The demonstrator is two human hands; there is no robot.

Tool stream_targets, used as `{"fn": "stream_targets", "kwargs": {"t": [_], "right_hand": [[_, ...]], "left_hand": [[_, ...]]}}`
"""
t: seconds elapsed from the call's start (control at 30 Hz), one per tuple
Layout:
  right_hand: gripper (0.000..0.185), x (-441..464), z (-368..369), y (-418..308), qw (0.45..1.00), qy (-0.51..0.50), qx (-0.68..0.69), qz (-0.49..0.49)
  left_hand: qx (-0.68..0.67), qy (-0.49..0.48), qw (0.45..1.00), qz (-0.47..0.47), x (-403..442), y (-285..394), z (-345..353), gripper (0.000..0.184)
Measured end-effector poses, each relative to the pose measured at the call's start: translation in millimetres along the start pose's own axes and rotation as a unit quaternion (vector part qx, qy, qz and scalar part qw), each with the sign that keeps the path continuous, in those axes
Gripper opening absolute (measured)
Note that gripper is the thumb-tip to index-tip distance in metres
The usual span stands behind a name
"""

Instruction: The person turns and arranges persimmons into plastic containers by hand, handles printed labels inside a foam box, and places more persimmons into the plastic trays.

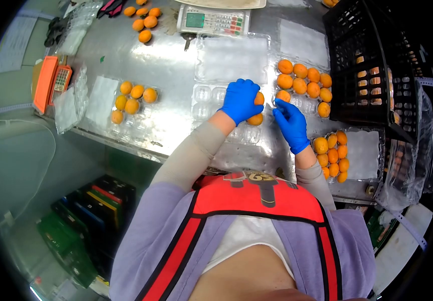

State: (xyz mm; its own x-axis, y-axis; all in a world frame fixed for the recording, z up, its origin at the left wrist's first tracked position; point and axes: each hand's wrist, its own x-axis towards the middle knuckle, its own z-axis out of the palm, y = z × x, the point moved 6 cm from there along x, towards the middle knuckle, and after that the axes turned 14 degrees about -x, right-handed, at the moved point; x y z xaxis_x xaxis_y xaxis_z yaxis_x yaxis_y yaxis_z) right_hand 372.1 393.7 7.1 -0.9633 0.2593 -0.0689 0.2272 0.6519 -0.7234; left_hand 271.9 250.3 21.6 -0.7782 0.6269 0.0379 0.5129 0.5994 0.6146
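Both hands wear blue gloves. My left hand [241, 102] is over a clear plastic tray [202, 111] at the centre, its fingers curled down; what lies beneath them is hidden. Two orange fruits [255, 119] show in this tray, right beside the hand. My right hand [290, 125] is just to the right, thumb and fingers apart, near the lower left corner of another clear tray [304, 105]. That tray holds several orange fruits [299, 86], and one of them lies just above my right fingertips.
A scale [214, 20] stands at the back. At the right are a black crate [359, 95] and a tray of fruits [332, 156] with its lid open. On the left lie a part-filled tray [131, 106], an orange box [46, 84] and plastic packaging [71, 105]. Loose fruits [150, 21] lie at the back left.
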Motion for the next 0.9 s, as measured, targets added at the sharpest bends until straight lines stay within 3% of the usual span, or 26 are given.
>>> {"fn": "stream_targets", "kwargs": {"t": [0.1,0.17,0.2,0.27,0.37,0.5,0.57,0.7,0.77,0.9], "right_hand": [[0.039,4.7,-0.8,-10.7,0.996,-0.041,0.081,0.023],[0.048,4.7,-2.8,-39.6,0.949,-0.124,0.274,0.097],[0.048,6.7,-6.1,-51.7,0.949,-0.126,0.274,0.096],[0.053,3.2,5.8,-78.1,0.838,-0.248,0.467,0.132],[0.051,3.8,12.2,-101.8,0.798,-0.285,0.525,0.079],[0.046,-2.5,10.3,-121.1,0.752,-0.309,0.577,0.080],[0.043,-5.6,11.7,-119.2,0.744,-0.287,0.592,0.118],[0.040,-9.1,10.7,-118.7,0.733,-0.277,0.610,0.114],[0.038,-11.4,10.9,-119.2,0.720,-0.271,0.627,0.125],[0.043,-13.1,11.7,-119.0,0.726,-0.257,0.622,0.142]], "left_hand": [[-0.117,-0.007,0.993,-0.027,-10.3,-1.5,-16.9,0.031],[-0.231,0.114,0.965,0.044,-28.4,15.0,-48.4,0.041],[-0.231,0.116,0.965,0.042,-33.6,20.8,-58.0,0.041],[-0.264,0.143,0.951,0.074,-43.2,36.1,-80.7,0.048],[-0.269,0.151,0.948,0.073,-52.7,48.4,-97.3,0.047],[-0.331,0.144,0.931,0.051,-59.1,50.5,-110.4,0.045],[-0.452,0.113,0.884,0.022,-58.9,47.0,-105.9,0.043],[-0.560,0.079,0.824,-0.018,-57.8,40.1,-95.8,0.037],[-0.641,0.050,0.762,-0.072,-57.4,36.7,-92.3,0.029],[-0.646,0.039,0.758,-0.077,-58.1,35.0,-99.1,0.027]]}}
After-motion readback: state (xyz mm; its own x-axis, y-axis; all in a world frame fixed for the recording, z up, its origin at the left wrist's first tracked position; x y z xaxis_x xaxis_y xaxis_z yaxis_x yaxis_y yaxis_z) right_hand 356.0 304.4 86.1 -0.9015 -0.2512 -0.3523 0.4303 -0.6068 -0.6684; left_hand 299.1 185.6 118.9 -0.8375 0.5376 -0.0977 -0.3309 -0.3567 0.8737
